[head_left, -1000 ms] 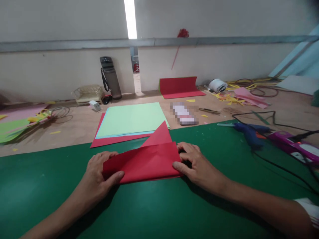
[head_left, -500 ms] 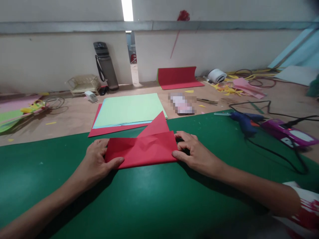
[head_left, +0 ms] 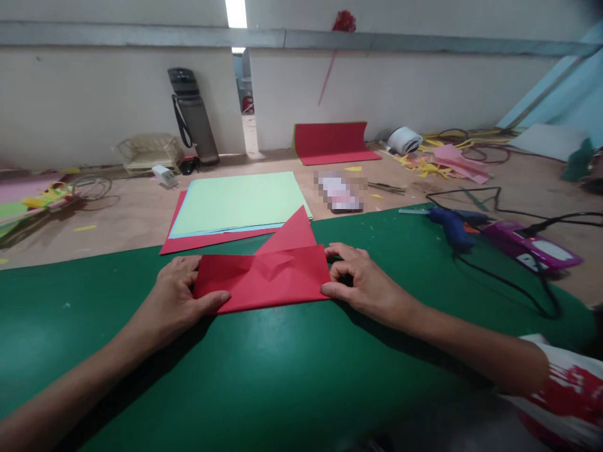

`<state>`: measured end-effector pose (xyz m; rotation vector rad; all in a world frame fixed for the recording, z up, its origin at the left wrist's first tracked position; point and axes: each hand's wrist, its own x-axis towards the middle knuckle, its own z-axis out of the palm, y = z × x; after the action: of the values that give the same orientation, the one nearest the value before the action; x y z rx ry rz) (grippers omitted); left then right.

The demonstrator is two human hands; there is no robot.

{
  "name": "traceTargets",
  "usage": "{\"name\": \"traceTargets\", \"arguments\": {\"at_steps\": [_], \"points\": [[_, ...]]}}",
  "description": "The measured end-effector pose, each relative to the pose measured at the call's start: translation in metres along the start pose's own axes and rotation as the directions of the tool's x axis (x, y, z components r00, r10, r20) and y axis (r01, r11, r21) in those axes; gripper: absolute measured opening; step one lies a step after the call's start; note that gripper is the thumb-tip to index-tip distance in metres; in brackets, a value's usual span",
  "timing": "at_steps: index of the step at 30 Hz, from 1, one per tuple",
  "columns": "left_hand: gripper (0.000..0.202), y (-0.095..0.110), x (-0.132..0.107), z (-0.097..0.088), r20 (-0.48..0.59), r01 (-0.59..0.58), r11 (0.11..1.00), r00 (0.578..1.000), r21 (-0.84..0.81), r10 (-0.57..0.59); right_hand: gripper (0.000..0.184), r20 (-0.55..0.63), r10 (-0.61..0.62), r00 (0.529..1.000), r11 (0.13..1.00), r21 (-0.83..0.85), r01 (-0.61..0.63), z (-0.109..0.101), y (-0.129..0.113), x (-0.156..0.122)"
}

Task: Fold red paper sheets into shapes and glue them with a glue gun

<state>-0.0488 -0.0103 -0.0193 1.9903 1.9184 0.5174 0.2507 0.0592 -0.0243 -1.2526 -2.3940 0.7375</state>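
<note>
Between my hands is a folded sheet of red paper [head_left: 268, 282], with its folded edge towards me and a pointed flap sticking up behind. My left hand [head_left: 181, 295] grips its left end, thumb on the front and fingers behind. At the right end, my right hand [head_left: 360, 279] pinches the corner between thumb and curled fingers. The paper is over a green mat [head_left: 292, 376]. Just beyond the flap lies a stack of pale green sheets [head_left: 240, 198], with blue and red paper showing beneath.
A blue glue gun [head_left: 452, 229] with a black cord lies to the right, beside a purple power strip [head_left: 530, 245]. Farther back are a phone [head_left: 339, 191], a bent red sheet [head_left: 334, 143], a dark bottle [head_left: 195, 119] and a small woven bench [head_left: 151, 152]. Paper scraps [head_left: 424, 166] lie at back right.
The view has shifted slightly, so everything sits a little higher and more to the left. Both hands keep the same hold on the red paper, whose shape looks nearly unchanged.
</note>
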Motion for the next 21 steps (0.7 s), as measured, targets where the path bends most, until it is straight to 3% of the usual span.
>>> {"name": "traceTargets", "arguments": {"at_steps": [5, 11, 21], "points": [[0.036, -0.004, 0.002, -0.004, 0.059, -0.013, 0.998, 0.998, -0.055, 0.016, 0.027, -0.004, -0.024, 1.000, 0.999, -0.044, 0.024, 0.000, 0.000, 0.000], [0.025, -0.013, 0.003, -0.014, 0.120, -0.105, 0.991, 0.986, -0.081, 0.114, 0.030, -0.009, -0.040, 0.999, 0.995, -0.092, 0.039, 0.002, 0.006, 0.003], [0.013, -0.017, 0.004, -0.015, 0.107, -0.134, 0.991, 0.985, -0.024, 0.135, 0.037, -0.024, -0.072, 0.997, 0.981, -0.182, 0.066, 0.007, 0.017, 0.007]]}}
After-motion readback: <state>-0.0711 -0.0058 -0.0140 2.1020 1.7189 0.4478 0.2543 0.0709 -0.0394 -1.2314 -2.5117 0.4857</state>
